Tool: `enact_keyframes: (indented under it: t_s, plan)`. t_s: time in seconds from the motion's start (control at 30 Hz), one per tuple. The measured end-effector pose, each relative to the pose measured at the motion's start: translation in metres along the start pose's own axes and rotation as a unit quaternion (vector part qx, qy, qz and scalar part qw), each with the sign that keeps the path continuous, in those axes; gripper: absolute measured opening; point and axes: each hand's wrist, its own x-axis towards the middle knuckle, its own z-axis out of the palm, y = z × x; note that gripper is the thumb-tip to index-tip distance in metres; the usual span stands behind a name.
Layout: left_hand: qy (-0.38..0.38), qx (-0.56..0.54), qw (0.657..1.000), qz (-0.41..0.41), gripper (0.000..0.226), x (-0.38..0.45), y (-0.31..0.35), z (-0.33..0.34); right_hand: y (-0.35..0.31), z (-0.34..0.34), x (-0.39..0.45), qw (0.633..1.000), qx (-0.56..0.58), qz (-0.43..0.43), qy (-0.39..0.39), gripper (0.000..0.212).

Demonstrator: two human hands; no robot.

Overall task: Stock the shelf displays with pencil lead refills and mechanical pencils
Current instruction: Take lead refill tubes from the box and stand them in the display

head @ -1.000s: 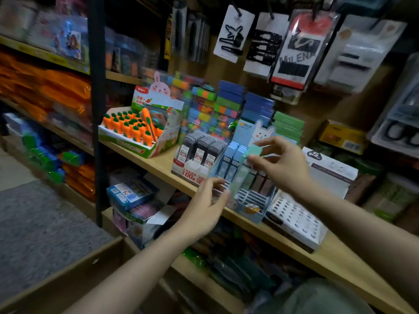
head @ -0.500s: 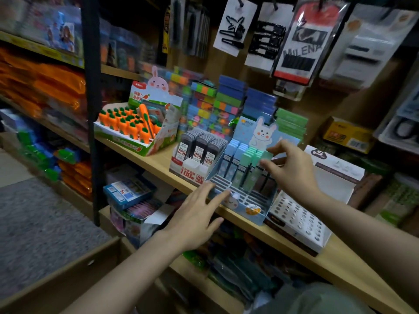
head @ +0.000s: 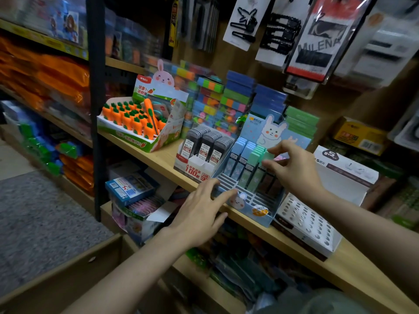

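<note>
On the wooden shelf [head: 158, 158], near its front edge, stands the blue rabbit display box [head: 263, 207] with blue and green lead refill cases [head: 252, 164] in its back slots. Left hand [head: 201, 214] rests with straight spread fingers on the box's front. Right hand [head: 294, 168] pinches a green case's top

Hands [head: 294, 168] at rabbit display box [head: 249, 207]

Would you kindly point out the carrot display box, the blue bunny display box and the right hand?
carrot display box [head: 133, 138]: head view, front wall.
blue bunny display box [head: 256, 209]: head view, front wall.
right hand [head: 294, 168]: head view, back of the hand.
</note>
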Motion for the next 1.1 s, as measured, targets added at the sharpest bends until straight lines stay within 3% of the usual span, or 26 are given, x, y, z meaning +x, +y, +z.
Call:
enact_keyframes:
  t_s: [0.3, 0.53, 0.63, 0.73, 0.83, 0.93, 1.0, 1.1]
  plan:
    - [-0.008, 0.004, 1.0, 0.007, 0.062, -0.002, -0.001, -0.001, 0.002, 0.011, -0.006, 0.994, -0.103, -0.027, 0.023, 0.025]
    - [-0.053, 0.01, 0.999, 0.006, 0.076, -0.004, 0.002, -0.006, -0.004, 0.006, -0.011, 0.989, -0.143, -0.02, -0.012, 0.032]
    - [-0.077, -0.016, 0.997, 0.009, 0.078, -0.011, 0.003, -0.017, -0.01, 0.001, -0.023, 0.993, -0.12, 0.002, -0.002, 0.05]
    - [-0.066, -0.062, 0.996, -0.007, 0.067, -0.026, -0.002, -0.028, -0.022, 0.005, -0.054, 0.998, 0.004, 0.025, 0.051, 0.04]
    - [-0.049, -0.141, 0.987, -0.065, 0.044, -0.05, -0.01, -0.034, -0.038, 0.029, -0.098, 0.996, 0.084, -0.002, -0.005, 0.026]
    - [-0.051, -0.189, 0.964, -0.178, 0.02, -0.09, -0.024, -0.034, -0.055, 0.069, -0.133, 0.984, 0.134, -0.034, -0.11, 0.018]
    - [-0.066, -0.217, 0.932, -0.284, 0.011, -0.13, -0.042, -0.03, -0.065, 0.102, -0.156, 0.969, 0.148, -0.042, -0.191, 0.016]
    - [-0.042, -0.245, 0.847, -0.47, 0.007, -0.204, -0.063, -0.012, -0.065, 0.159, -0.195, 0.931, 0.168, -0.01, -0.323, 0.017]
